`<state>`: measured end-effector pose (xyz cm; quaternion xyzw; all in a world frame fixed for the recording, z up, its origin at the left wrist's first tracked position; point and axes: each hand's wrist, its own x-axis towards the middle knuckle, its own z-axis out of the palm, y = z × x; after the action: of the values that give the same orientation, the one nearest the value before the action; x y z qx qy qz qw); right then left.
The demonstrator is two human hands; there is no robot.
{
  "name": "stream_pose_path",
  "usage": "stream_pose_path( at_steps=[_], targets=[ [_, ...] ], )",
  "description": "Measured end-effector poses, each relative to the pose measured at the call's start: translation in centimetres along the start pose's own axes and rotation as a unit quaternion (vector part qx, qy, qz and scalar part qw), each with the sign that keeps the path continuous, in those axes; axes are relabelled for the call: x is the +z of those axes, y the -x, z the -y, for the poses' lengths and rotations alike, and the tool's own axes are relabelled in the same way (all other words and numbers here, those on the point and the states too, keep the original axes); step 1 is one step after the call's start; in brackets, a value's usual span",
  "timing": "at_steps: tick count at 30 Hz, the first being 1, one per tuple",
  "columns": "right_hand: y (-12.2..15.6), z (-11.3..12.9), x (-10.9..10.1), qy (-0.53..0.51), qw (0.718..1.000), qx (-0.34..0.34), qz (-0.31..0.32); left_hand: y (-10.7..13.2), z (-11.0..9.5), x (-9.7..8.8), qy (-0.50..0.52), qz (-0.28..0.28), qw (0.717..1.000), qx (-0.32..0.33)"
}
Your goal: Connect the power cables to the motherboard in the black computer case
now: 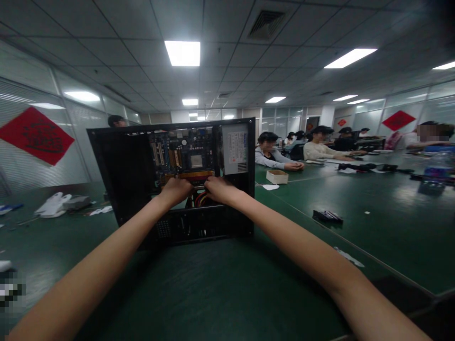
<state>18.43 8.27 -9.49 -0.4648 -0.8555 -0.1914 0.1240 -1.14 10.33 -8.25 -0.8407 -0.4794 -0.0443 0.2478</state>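
Note:
A black desktop computer case [124, 189] stands upright on the green table, its open side facing me. Inside it is a motherboard [177, 139] with a pale square at the processor socket [196, 161]. A silver power supply [235, 148] fills the case's upper right corner. Both my hands reach in at the lower edge of the board, beside the orange and dark memory slots [194, 175]. My left hand [178, 190] is closed, its fingertips hidden. Close by on the right, my right hand [221, 189] is closed too, and what it grips is hidden. Red and yellow cables [202, 199] show below and between them.
A small white box [277, 177] and a black part [327, 217] lie on the table to the right. Farther off stands a plastic bottle [438, 166]. White plastic and a grey item [77, 203] lie at left. Several people sit along the table behind.

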Motion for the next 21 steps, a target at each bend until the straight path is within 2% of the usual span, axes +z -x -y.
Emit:
stream_pose_path(
  at_steps=[3, 11, 16, 21],
  targets=[
    [0.0, 0.0, 0.1, -0.01, 1.0, -0.005, -0.012, 0.1, -0.1, -0.2, -0.038, -0.001, 0.999, 0.001],
    [-0.4, -0.1, 0.6, -0.01, 0.999, -0.036, -0.018, -0.4, 0.0, -0.3, -0.049, 0.005, 0.999, -0.007],
    [-1.7, 0.2, 1.0, -0.009, 0.997, -0.071, 0.003, -0.4, 0.2, -0.2, -0.037, -0.01, 0.999, -0.001],
    [-3.3, 0.4, 1.2, -0.004, 0.996, -0.083, -0.017, -0.3, 0.6, 0.2, -0.032, -0.041, 0.999, 0.018]
  ],
)
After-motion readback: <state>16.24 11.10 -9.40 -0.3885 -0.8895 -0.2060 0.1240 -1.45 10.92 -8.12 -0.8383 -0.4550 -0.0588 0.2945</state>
